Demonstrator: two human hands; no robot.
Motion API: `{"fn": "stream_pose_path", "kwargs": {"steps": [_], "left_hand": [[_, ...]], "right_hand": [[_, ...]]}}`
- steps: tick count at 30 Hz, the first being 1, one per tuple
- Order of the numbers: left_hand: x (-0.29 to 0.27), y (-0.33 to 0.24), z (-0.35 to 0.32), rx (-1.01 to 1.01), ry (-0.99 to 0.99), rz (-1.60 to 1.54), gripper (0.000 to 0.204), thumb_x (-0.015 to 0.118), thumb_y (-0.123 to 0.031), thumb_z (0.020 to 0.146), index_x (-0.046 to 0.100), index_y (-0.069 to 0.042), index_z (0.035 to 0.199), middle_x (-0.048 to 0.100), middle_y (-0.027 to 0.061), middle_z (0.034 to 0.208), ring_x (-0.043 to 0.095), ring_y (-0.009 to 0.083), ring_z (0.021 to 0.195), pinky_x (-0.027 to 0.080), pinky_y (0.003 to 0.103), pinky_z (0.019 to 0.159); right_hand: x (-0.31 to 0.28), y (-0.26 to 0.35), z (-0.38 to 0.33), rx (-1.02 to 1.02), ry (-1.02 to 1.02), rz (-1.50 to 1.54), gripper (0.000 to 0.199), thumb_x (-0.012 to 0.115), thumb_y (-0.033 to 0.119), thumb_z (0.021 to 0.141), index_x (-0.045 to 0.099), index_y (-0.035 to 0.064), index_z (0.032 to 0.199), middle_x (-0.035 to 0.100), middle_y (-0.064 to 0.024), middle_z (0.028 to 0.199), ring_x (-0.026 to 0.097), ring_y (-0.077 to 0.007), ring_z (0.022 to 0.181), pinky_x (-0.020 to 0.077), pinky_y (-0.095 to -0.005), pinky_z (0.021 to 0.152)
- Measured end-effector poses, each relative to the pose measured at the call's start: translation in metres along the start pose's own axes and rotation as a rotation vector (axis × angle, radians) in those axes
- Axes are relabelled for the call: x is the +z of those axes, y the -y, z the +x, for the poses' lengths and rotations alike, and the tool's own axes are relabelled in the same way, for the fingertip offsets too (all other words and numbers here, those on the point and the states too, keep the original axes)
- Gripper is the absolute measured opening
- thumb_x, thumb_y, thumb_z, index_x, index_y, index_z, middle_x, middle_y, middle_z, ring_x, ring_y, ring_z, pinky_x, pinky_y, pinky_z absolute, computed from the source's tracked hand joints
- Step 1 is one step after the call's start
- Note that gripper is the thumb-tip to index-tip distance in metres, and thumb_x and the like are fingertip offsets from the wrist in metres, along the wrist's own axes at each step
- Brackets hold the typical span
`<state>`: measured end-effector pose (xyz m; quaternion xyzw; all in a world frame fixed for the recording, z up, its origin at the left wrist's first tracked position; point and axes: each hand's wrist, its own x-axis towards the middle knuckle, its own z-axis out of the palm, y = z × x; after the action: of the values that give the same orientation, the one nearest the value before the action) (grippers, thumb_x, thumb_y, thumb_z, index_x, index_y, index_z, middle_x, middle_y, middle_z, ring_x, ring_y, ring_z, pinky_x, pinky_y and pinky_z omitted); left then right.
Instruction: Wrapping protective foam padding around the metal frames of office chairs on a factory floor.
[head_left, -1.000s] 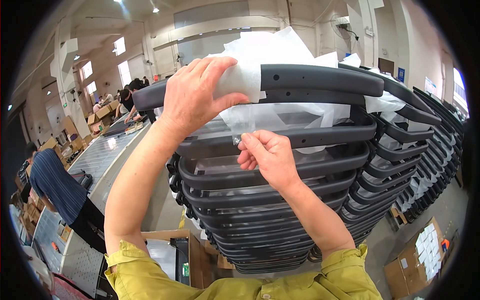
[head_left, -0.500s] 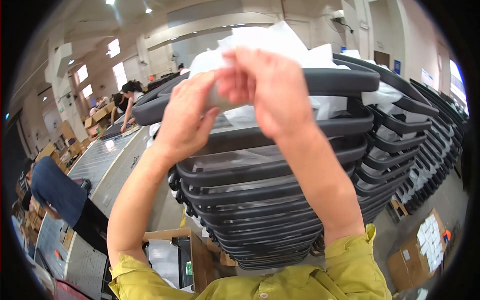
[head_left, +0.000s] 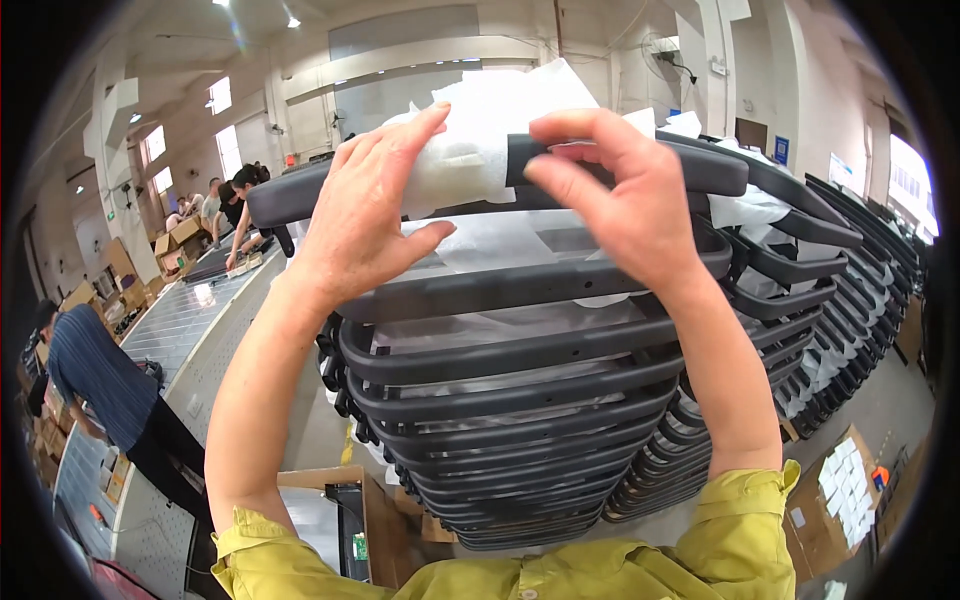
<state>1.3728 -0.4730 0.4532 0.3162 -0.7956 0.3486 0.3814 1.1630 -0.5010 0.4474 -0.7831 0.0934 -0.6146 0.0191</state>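
A tall stack of dark grey, rounded frames stands right in front of me. White wrapping sheet is folded over the front bar of the topmost frame. My left hand is at the left part of that bar, beside the wrap, with fingers stretched and thumb apart. To the right of the wrap, my right hand is raised by the bar, thumb and fingers spread with a gap between them. Whether either hand touches the bar or sheet is hard to tell.
More frame stacks with white sheets run off to the right. An opened carton is low at left; another carton bears white pieces at lower right. A person leans over a long workbench on the left.
My hands were close together at the white sheet; now they are apart, the right one having moved right. The sheet now lies folded round the bar, and the view has shifted slightly.
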Motion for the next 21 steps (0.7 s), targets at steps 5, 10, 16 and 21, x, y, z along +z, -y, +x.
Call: {"fn": "stream_pose_path", "kwargs": {"steps": [5, 10, 16, 21], "left_hand": [[0.006, 0.006, -0.002, 0.033, -0.047, -0.007, 0.082, 0.069, -0.007, 0.057, 0.028, -0.01, 0.128, 0.049, 0.0078, 0.114, 0.042, 0.0261, 0.108, 0.029, 0.036, 0.093], [0.004, 0.005, -0.004, 0.019, -0.077, -0.046, 0.081, 0.068, -0.006, 0.058, 0.027, -0.009, 0.128, 0.049, 0.0097, 0.112, 0.044, 0.0273, 0.105, 0.031, 0.036, 0.09], [0.018, 0.005, 0.002, -0.023, -0.129, -0.075, 0.076, 0.072, -0.004, 0.054, 0.037, -0.009, 0.121, 0.047, 0.0092, 0.115, 0.045, 0.0267, 0.103, 0.035, 0.036, 0.087], [0.023, 0.025, -0.001, -0.05, -0.126, 0.113, 0.055, 0.068, -0.002, 0.063, 0.047, -0.007, 0.114, 0.049, 0.0093, 0.115, 0.043, 0.0235, 0.109, 0.034, 0.032, 0.091]], "right_hand": [[0.025, 0.001, 0.01, -0.402, 0.03, -0.378, 0.029, 0.066, 0.009, 0.061, 0.057, 0.002, 0.088, 0.053, -0.0109, 0.098, 0.046, -0.0289, 0.097, 0.039, -0.0357, 0.082], [0.041, -0.002, 0.039, -0.371, 0.016, -0.342, 0.011, 0.056, 0.008, 0.069, 0.055, -0.0014, 0.065, 0.056, -0.0098, 0.082, 0.05, -0.0272, 0.084, 0.0414, -0.0347, 0.074], [0.046, -0.021, 0.059, -0.215, 0.144, -0.444, 0.021, 0.058, 0.016, 0.065, 0.054, -0.0022, 0.056, 0.052, -0.0206, 0.059, 0.052, -0.035, 0.058, 0.041, -0.0394, 0.054], [0.041, -0.036, 0.07, 0.062, -0.093, -0.492, 0.037, 0.065, 0.015, 0.06, 0.05, -0.0041, 0.087, 0.054, -0.0218, 0.088, 0.055, -0.032, 0.083, 0.0463, -0.0357, 0.072]]}}
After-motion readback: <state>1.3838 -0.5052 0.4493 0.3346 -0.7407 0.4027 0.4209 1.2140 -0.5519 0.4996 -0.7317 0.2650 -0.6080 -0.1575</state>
